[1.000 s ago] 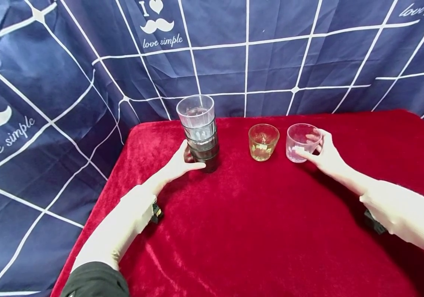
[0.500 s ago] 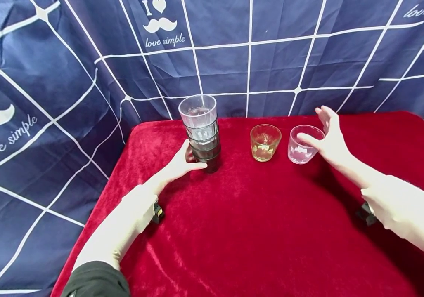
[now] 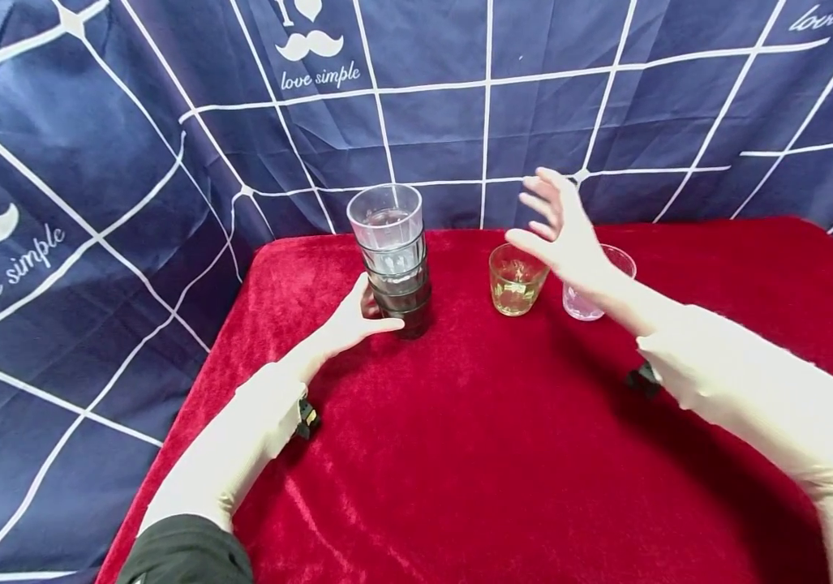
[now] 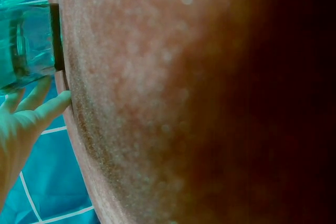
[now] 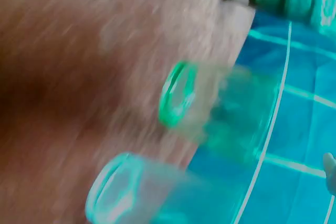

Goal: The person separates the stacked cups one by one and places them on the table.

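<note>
At the far left hangs a dark blue curtain [image 3: 15, 357] with a white grid, running on behind the worktop [image 3: 460, 446], which is covered in red plush cloth. A black sleeve [image 3: 186, 551] shows at the lower left. From it the arm reaches to the left hand [image 3: 350, 324], which lies against the left side of the glass stack [image 3: 397, 268], low down by its base. The thumb stretches straight across the near side of the lowest glass and the other fingers go round behind, spread rather than clenched; the left wrist view shows them extended beside the dark bottom.

The stack stands upright, several glasses nested one in another, clear at the top and smoky grey below. To its right, well apart from the left hand, a yellow glass [image 3: 513, 296] stands upright on the cloth. The right hand [image 3: 568, 235] is raised above and to the right of it, fingers spread and slightly bent, thumb apart, with nothing in its hold; in the head view it overlaps that glass's rim. Rightmost, a pink glass [image 3: 582, 304] stands just beside the yellow one, partly hidden by the right hand and wrist. Both single glasses are blurred in the right wrist view.
</note>
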{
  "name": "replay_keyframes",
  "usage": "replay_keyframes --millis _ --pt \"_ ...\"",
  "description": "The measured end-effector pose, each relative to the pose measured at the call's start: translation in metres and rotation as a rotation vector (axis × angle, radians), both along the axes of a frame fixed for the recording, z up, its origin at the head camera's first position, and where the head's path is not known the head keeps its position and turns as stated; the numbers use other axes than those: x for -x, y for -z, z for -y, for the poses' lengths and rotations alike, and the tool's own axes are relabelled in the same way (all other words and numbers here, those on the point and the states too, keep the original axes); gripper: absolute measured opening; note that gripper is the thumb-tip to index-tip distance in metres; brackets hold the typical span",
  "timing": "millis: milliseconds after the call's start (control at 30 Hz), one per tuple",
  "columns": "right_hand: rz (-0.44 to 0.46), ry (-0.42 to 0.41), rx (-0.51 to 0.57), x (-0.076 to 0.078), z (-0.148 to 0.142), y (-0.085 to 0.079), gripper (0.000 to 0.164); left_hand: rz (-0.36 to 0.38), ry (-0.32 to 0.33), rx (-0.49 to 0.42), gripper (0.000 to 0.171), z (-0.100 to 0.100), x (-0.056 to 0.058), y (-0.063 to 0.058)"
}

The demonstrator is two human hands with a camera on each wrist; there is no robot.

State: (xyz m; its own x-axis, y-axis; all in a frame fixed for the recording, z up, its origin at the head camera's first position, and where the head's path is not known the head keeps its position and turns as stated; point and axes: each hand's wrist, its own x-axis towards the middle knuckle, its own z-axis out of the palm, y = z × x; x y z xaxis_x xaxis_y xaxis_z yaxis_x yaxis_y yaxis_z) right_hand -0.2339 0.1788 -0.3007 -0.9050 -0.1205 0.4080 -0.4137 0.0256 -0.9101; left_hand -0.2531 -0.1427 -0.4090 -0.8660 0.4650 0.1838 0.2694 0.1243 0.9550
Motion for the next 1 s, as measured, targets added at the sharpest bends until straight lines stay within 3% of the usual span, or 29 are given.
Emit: replay_keyframes --millis 433,767,1000 --pt "-0.018 -0.109 0.012 0.016 0.089 0.011 0.077 -0.001 0.004 0.005 0.086 0.002 -0.001 0.0" --pt "-0.059 -0.106 -0.032 0.027 0.113 0.01 0.076 0.007 0.001 0.02 0.089 0.002 -0.001 -0.002" --pt "-0.08 -0.145 -0.041 0.023 0.122 0.006 0.074 0.015 0.006 0.03 0.091 0.002 -0.001 -0.003"
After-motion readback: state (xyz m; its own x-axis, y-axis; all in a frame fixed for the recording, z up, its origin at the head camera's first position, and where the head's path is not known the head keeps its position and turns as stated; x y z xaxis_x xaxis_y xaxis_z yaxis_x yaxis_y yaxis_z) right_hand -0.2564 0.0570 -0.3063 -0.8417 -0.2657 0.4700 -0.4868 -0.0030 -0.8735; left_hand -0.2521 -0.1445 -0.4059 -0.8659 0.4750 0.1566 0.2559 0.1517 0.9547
